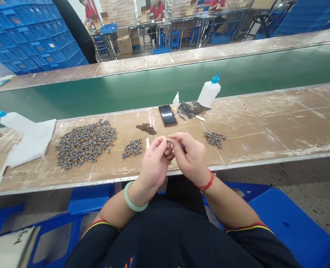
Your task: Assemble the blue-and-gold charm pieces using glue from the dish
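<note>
Both hands pinching one tiny part at the tabletop's near edge

Left hand (153, 163) and right hand (191, 158) meet fingertip to fingertip — grip closed on a small blue-and-bronze piece (169, 141), seemingly mid-assembly — fine alignment needed.

Factory assembly line. A green conveyor belt (159, 83) ran past a worn workbench (265, 126) heaped with small blue-and-brown parts (85, 143); stacked blue crates (31, 33) stood behind, with more workers at metal tables (153, 26).
</note>
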Demonstrator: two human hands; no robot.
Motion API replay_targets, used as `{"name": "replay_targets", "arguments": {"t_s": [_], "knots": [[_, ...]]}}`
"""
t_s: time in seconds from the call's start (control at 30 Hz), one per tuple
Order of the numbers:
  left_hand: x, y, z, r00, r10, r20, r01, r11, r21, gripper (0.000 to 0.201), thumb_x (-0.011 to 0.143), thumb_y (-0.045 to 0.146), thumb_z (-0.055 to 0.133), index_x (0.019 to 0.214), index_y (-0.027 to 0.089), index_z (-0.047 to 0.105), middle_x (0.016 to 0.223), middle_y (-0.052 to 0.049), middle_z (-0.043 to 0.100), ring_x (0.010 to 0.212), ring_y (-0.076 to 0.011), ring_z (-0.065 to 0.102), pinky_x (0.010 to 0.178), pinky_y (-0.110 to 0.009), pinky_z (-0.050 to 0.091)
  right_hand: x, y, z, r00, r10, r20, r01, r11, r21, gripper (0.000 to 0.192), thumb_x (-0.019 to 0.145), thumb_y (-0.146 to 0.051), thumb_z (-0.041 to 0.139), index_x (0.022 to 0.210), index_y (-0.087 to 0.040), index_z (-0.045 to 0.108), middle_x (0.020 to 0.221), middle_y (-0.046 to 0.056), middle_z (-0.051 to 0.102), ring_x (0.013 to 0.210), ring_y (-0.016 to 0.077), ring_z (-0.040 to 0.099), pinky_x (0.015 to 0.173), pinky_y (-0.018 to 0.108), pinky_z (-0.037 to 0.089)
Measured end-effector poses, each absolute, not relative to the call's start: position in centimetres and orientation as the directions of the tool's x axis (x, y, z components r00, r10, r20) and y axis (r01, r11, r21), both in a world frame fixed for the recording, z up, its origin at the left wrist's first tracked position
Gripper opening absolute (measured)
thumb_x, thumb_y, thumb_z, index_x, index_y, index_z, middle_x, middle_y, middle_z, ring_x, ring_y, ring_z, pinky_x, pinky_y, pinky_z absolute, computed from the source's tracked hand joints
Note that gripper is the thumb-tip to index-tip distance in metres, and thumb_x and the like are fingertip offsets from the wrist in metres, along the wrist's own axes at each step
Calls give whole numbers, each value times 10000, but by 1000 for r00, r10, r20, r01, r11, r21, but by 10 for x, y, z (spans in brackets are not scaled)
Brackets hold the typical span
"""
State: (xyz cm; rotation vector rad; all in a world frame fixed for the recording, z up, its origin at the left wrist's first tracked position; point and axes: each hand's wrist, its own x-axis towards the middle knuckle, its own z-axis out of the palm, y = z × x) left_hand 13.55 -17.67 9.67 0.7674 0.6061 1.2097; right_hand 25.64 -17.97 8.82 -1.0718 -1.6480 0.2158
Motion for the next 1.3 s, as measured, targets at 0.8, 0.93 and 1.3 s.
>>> {"name": "replay_targets", "arguments": {"t_s": [0.8, 0.93, 1.3], "knots": [[117, -179, 107, 256, 798, 545, 110, -585, 804, 310, 1077, 432, 497, 860, 225, 578, 781, -12, 562, 722, -176, 501, 688, -334, 429, 282, -197, 120, -119, 873, 473, 349, 483, -803, 185, 971, -252, 542, 788, -232, 534, 622, -53, 518, 533, 110, 455, 521, 257, 335], [121, -177, 102, 326, 721, 611, 226, -687, 691, 238, 1062, 301, 490, 835, 230, 507, 798, -13, 553, 738, -177, 499, 687, -331, 421, 285, -200, 111, -114, 840, 530, 425, 523, -739, 169, 983, -243, 534, 814, -233, 541, 618, -54, 513, 521, 112, 434, 519, 263, 329], [144, -179, 70, 470, 778, 417, 189, -550, 814, 212, 989, 216, 504, 783, 234, 462, 740, 13, 473, 720, -182, 467, 706, -334, 388, 317, -221, 72, -197, 884, 423, 490, 463, -739, 235, 1053, -270, 486, 837, -232, 572, 677, -21, 582, 568, 139, 537, 562, 270, 401]]}}
